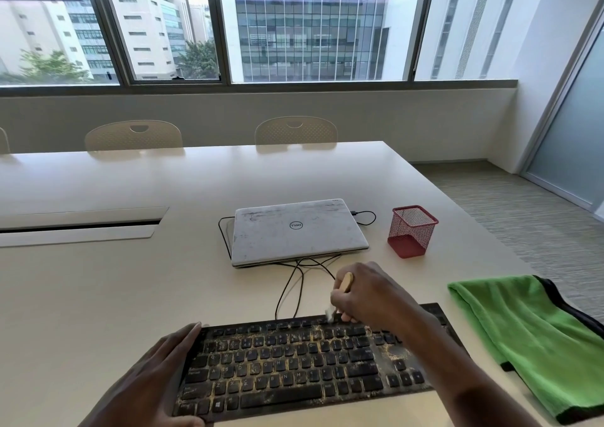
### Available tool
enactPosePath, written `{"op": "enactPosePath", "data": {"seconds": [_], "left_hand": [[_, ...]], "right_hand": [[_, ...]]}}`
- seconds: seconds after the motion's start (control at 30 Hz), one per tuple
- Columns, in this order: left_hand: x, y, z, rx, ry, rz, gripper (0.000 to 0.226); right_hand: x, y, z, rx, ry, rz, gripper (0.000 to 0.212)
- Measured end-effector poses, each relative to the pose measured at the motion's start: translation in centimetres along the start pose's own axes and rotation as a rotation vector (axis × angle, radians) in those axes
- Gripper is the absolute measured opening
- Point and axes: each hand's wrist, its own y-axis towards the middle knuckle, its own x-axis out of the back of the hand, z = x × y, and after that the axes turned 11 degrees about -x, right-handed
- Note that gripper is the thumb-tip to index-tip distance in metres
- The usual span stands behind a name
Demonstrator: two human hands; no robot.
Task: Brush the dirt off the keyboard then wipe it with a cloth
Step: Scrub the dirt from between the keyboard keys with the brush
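Head view, keyboard (294, 364): black, flat at the near edge of the bench (130, 279), yellowish dirt scattered among its keys.
Brush (343, 291): wooden handle, pale bristles touching the keyboard's far row of keys.
Right hand (369, 292): fingers closed around the brush handle.
Left hand (157, 377): fingers spread flat along the keyboard's left end, holding nothing.
Cloth (529, 338): green, crumpled, just right of the keyboard.
Laptop (297, 230): closed, beyond the keyboard, cables trailing.
Mesh holder (412, 230): red, right of the laptop.

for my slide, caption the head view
Right hand brushes grit off a keyboard steadied by the left hand.
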Motion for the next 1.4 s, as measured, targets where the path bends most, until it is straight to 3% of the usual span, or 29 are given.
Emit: {"op": "enactPosePath", "data": {"seconds": [0.33,0.47,0.6,0.73,0.97,1.17,1.33,1.4], "left_hand": [[-0.1,0.3,-0.4,-0.041,-0.051,-0.016,0.128],[0.0,0.1,-0.4,-0.033,-0.07,-0.009,0.129],[0.0,0.0,-0.3,-0.029,-0.08,-0.014,0.128],[0.0,0.1,-0.2,-0.026,-0.075,0.006,0.13],[-0.3,-0.1,0.2,-0.017,-0.078,-0.025,0.132],[-0.1,0.0,0.0,-0.016,-0.063,-0.015,0.131],[-0.1,0.1,-0.1,-0.021,-0.077,-0.004,0.13],[-0.1,0.0,-0.1,-0.018,-0.082,-0.003,0.13]], "right_hand": [[0.6,0.3,-0.1,0.054,-0.051,-0.005,0.013],[1.0,0.1,-0.3,0.056,-0.088,0.095,0.014],[2.0,0.1,-0.4,0.078,-0.065,0.05,0.007],[1.9,0.2,-0.7,0.063,-0.131,0.118,0.006],[2.7,0.3,-1.1,0.045,-0.077,0.017,0.005],[1.8,0.2,-0.8,0.027,-0.127,0.119,0.008],[2.0,0.1,-1.0,0.011,-0.034,0.057,0.008],[1.9,0.1,-0.9,0.032,-0.08,0.132,0.007]]}}
